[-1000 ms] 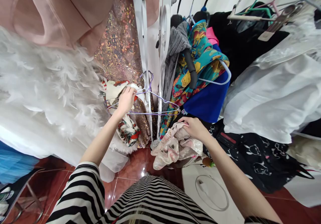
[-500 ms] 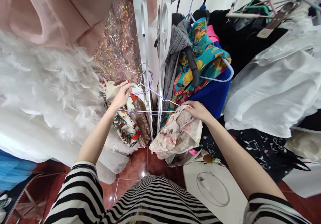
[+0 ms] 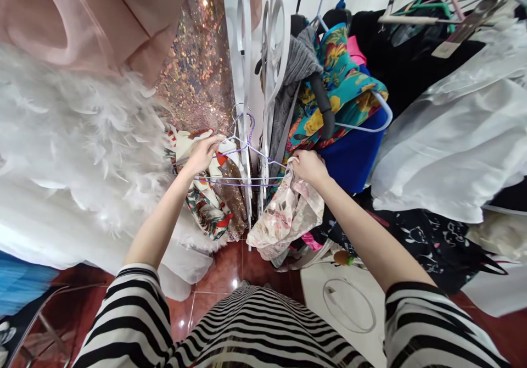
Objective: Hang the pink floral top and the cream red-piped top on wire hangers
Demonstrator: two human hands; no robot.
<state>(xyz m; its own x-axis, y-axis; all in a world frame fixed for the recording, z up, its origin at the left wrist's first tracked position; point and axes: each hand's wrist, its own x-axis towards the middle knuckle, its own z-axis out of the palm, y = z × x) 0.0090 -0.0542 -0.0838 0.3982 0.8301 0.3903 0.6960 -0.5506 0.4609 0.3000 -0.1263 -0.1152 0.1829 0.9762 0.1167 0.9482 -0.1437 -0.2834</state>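
In the middle, two thin wire hangers, a purple hanger (image 3: 249, 137) and a white one, overlap between my hands. My left hand (image 3: 205, 152) is closed on the hangers' left side, near a red, white and green patterned garment (image 3: 209, 208) hanging from that end. My right hand (image 3: 308, 166) pinches the top edge of a pale floral garment (image 3: 280, 214) at the hangers' right end. The floral cloth droops below my fingers. Which hanger carries which garment I cannot tell.
White metal rack uprights (image 3: 272, 71) stand just behind the hangers. White feathered dresses (image 3: 82, 154) and a sequined dress (image 3: 197, 71) hang at left. A teal floral garment (image 3: 335, 93) and a white satin garment (image 3: 457, 148) hang at right. A white board with a coiled cable (image 3: 325, 302) lies below.
My right hand has moved left and slightly up along the hanger, drawing the floral garment's edge with it. My left hand has stayed nearly still. The view has shifted a little.
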